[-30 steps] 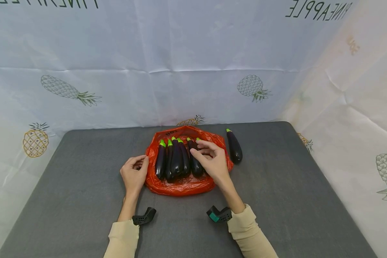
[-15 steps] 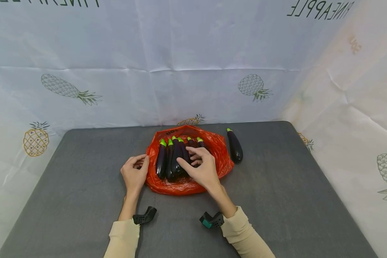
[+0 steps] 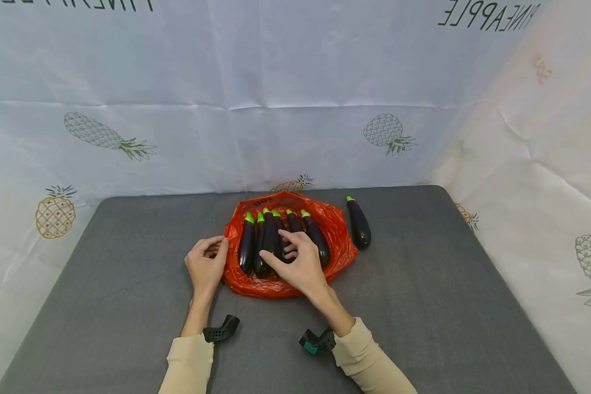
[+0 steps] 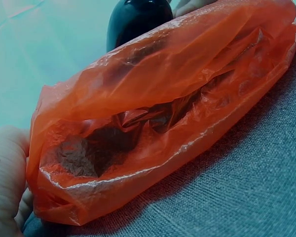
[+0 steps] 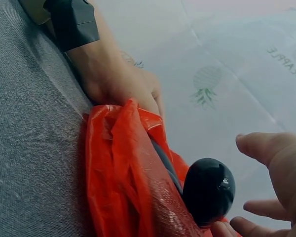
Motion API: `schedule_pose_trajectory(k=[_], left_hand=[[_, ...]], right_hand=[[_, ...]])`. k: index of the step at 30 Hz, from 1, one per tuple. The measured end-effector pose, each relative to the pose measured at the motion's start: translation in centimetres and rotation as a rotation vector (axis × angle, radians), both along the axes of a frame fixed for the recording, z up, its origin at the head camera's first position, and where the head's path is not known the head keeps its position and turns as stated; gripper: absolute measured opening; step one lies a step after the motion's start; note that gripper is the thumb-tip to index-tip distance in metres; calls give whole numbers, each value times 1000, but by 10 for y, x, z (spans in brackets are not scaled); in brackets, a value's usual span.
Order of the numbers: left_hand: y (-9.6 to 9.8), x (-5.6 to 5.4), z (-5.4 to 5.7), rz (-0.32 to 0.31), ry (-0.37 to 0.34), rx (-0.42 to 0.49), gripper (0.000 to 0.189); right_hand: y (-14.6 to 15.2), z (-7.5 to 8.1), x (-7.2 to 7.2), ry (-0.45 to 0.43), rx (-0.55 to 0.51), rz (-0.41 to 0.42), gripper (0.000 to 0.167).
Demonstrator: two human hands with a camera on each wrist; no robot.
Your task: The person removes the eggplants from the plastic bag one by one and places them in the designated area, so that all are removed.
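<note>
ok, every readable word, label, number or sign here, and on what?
"PINEAPPLE", mirrored: backdrop, upper right, head view.
"NEAPPLE", mirrored, cut off: backdrop, right wrist view.
Backdrop lettering, upper left, head view: cut off.
Dark print on red bag: too small to read.
Orange mark, backdrop's right side: too faint to read.

A grey table (image 3: 128, 306) with rounded far corners extends to a white fabric backdrop (image 3: 295, 60). The backdrop carries pineapple prints (image 3: 383, 129), some in grey outline and some in yellow-orange, and mirrored "PINEAPPLE" lettering (image 3: 490, 15) near the top. A horizontal crease (image 3: 305, 107) crosses the backdrop above the table.
</note>
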State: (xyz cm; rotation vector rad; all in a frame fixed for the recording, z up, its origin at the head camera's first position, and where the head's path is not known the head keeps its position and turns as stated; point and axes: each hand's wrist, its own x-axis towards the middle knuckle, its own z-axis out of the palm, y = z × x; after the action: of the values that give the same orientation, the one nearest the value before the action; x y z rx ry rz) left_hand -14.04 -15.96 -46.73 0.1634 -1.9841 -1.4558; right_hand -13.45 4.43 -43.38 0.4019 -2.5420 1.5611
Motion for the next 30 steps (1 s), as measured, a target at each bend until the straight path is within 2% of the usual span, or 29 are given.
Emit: schedule_pose_trajectory(k=[15,30], left_hand=[[1,0,0,-1,-15,5,8],[-1,-1,-1,-15,-17,32,9]], right_hand=[[-6,-5,5,-14,77,-33,69],[5,-6,-3,-77,-42,-7,52]])
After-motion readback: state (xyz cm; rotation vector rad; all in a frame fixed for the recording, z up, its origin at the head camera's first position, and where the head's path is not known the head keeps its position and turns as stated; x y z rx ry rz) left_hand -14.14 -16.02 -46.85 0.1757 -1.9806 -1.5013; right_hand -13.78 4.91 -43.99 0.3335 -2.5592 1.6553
